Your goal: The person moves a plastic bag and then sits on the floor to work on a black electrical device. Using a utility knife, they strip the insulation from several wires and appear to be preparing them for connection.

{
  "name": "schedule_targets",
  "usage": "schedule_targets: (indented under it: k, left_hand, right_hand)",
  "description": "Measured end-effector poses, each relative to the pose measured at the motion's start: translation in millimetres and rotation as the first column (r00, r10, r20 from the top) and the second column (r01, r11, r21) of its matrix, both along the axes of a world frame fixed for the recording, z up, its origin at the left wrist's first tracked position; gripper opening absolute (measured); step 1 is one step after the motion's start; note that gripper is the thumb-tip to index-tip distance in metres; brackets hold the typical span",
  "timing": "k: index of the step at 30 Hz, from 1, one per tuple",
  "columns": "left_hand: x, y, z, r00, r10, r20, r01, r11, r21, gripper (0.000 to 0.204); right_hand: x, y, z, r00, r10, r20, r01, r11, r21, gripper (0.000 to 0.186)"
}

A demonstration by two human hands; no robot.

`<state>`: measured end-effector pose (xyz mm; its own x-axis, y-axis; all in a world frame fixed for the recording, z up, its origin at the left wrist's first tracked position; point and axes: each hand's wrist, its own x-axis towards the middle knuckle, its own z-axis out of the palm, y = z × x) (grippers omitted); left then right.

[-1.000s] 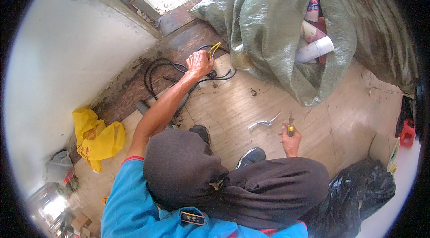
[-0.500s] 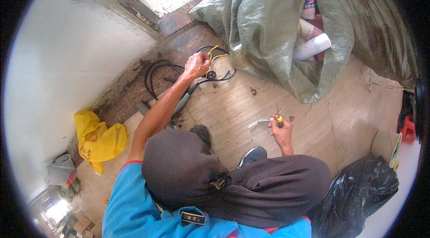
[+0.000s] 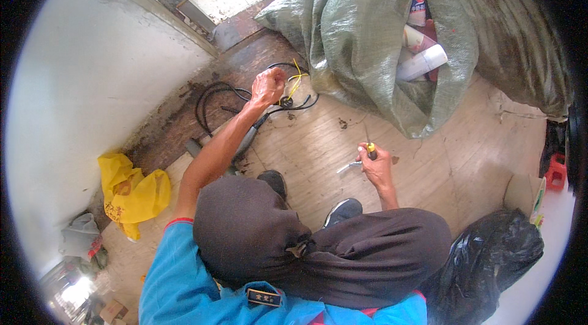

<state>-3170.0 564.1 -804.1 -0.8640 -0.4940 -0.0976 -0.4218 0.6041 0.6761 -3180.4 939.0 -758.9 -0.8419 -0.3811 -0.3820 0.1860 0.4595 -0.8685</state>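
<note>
My left hand [image 3: 268, 86] is closed, with its fingertips pinched at thin yellow wires [image 3: 297, 78] that cross beside them. The pinched part itself is mostly hidden by the fingers. Just below the fingertips is a small round black piece [image 3: 286, 103], among the loops of a black cable [image 3: 211, 90] on the floor. Over the floor to the right, my right hand [image 3: 378, 169] is wrapped round a screwdriver [image 3: 372, 152] with a yellow and black handle. Its thin shaft points away from me. A slim silvery metal piece [image 3: 349, 167] shows beside those fingers, seemingly on the floor.
A large green woven sack [image 3: 361, 37] with bottles [image 3: 422, 63] in it stands ahead right. At left are a white wall [image 3: 98, 74] and a yellow bag [image 3: 131, 193]. A grey tool-like object [image 3: 245, 142] lies under my left forearm; a black plastic bag [image 3: 490, 257] is at right.
My right hand has moved slightly forward with the screwdriver. Beside my left fingertips the yellow wires have shifted and now cross each other. The whole view has moved a little.
</note>
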Motion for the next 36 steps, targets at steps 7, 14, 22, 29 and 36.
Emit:
schedule_targets:
  k: [7, 14, 22, 29, 36]
  left_hand:
    - [-24, 31, 2, 0.979, -0.066, 0.192, 0.101, 0.979, -0.179, 0.029]
    - [-20, 34, 23, 0.986, 0.021, 0.164, -0.034, 0.996, 0.08, 0.021]
    - [-2, 86, 122, 0.973, -0.222, -0.057, 0.206, 0.736, 0.645, 0.03]
    - [-9, 121, 142, 0.92, -0.39, -0.044, 0.294, 0.611, 0.735, 0.027]
    - [-16, 123, 147, 0.888, -0.457, -0.049, 0.364, 0.633, 0.683, 0.025]
  right_hand:
    - [10, -10, -3, 0.997, -0.018, 0.077, 0.019, 1.0, -0.007, 0.019]
    - [4, -14, 6, 0.997, 0.018, 0.077, -0.013, 0.998, -0.064, 0.022]
    - [-53, -48, 79, 0.987, 0.113, 0.112, -0.088, 0.974, -0.209, 0.028]
    - [-69, -66, 96, 0.981, 0.151, 0.124, -0.108, 0.947, -0.302, 0.024]
    - [-64, -62, 96, 0.971, -0.037, 0.235, 0.133, 0.902, -0.41, 0.017]
